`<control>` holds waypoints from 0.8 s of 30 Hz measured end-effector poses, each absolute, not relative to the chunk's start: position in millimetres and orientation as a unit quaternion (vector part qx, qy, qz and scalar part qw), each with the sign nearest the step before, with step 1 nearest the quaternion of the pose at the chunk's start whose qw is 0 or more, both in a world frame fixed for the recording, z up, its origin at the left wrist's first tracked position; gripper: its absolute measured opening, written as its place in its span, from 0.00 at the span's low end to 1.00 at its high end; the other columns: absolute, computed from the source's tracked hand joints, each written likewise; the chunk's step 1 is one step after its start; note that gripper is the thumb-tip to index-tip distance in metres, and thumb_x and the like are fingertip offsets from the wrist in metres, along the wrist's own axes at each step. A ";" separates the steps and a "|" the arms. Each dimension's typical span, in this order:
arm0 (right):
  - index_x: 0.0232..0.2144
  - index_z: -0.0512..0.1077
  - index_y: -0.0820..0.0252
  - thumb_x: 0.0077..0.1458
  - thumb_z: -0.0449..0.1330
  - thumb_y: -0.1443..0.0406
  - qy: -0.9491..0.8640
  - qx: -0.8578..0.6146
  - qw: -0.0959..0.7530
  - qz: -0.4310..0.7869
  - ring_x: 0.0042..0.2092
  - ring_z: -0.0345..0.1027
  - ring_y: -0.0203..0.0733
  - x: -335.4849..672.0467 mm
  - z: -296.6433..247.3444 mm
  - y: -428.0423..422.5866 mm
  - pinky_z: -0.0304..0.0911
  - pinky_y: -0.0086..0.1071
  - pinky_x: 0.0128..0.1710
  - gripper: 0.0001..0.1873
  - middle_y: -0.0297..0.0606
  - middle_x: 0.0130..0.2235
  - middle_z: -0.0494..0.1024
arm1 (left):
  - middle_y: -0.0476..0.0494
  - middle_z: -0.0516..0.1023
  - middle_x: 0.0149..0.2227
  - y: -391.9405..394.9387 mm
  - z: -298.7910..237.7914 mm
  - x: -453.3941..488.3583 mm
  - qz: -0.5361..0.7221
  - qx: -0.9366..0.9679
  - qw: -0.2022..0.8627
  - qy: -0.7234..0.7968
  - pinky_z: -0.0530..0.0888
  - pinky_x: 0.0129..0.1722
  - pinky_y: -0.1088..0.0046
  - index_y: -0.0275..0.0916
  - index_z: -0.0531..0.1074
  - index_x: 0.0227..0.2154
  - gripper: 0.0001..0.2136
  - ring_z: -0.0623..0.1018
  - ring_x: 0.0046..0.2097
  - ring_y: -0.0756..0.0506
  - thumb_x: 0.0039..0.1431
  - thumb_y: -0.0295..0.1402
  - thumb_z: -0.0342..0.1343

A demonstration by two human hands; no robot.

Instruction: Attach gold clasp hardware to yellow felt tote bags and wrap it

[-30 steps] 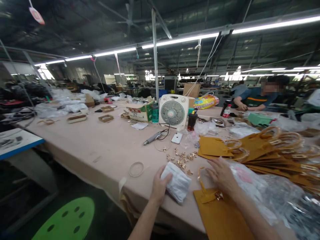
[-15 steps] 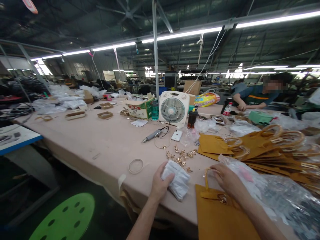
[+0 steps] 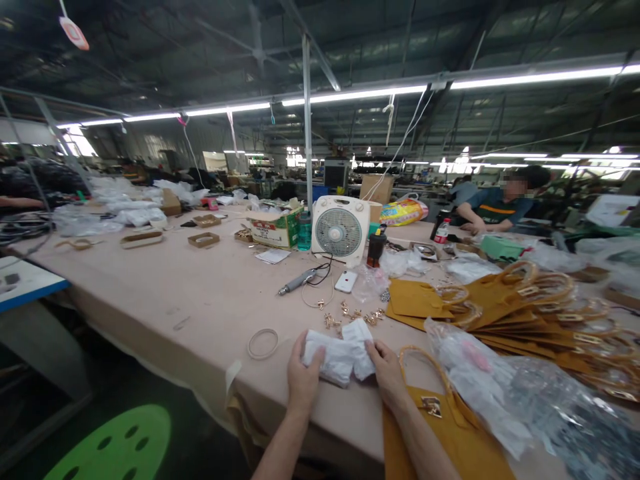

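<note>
My left hand is closed around a stack of small white wrapped packets above the table's near edge. Between the fingers and thumb of my right hand is another white packet, angled against the stack. What the wrapping contains is hidden. Under my right forearm lies a mustard-yellow handbag with a raised loop handle and a gold clasp. Small gold metal fittings are scattered just beyond the packets. A pale ring-shaped roll rests left of my hands.
More mustard bags are piled at the right, beside clear plastic bags. A grey power screwdriver, a white phone and a box fan stand farther back. A green stool is at lower left. A co-worker leans at the far right.
My right hand has let go of the yellow bag's handle and moved left to the white packets. One packet is now angled away from the stack. The view has shifted slightly.
</note>
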State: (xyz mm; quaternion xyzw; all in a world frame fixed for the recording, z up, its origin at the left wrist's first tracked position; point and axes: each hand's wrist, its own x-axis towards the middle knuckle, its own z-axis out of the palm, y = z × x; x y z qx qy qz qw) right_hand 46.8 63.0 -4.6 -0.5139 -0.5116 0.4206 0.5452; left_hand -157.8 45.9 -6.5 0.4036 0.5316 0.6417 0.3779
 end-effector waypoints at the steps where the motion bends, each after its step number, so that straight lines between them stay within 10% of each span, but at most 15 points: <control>1: 0.30 0.76 0.59 0.56 0.62 0.39 -0.484 -0.512 0.566 0.428 0.30 0.64 0.41 48.9 -8.2 63.1 0.58 0.31 0.28 0.28 0.33 0.27 0.76 | 0.33 0.77 0.58 50.9 -8.5 -159.5 0.642 0.402 0.346 0.554 0.73 0.59 0.58 0.37 0.68 0.62 0.32 0.77 0.57 0.35 0.56 0.42 0.66; 9: 0.31 0.76 0.57 0.54 0.66 0.41 -0.441 -0.496 0.615 0.426 0.33 0.70 0.46 52.0 -11.2 58.2 0.65 0.33 0.32 0.26 0.35 0.29 0.79 | 0.37 0.75 0.60 72.7 6.4 -170.6 0.571 0.590 0.086 0.564 0.57 0.70 0.44 0.43 0.81 0.46 0.13 0.65 0.67 0.30 0.58 0.33 0.60; 19: 0.39 0.77 0.56 0.54 0.69 0.46 -0.369 -0.387 0.644 0.547 0.32 0.73 0.45 56.3 -12.3 51.5 0.66 0.33 0.30 0.21 0.35 0.34 0.82 | 0.36 0.78 0.58 58.9 42.9 -85.6 0.519 0.460 0.623 0.361 0.78 0.48 0.61 0.42 0.64 0.66 0.36 0.81 0.50 0.37 0.51 0.32 0.62; 24: 0.37 0.77 0.57 0.52 0.69 0.45 -0.354 -0.404 0.636 0.554 0.34 0.75 0.47 58.8 -6.5 52.0 0.68 0.35 0.32 0.23 0.38 0.34 0.83 | 0.37 0.75 0.61 61.2 40.9 -88.0 0.517 0.427 0.671 0.316 0.78 0.48 0.65 0.45 0.61 0.68 0.47 0.78 0.54 0.37 0.39 0.23 0.65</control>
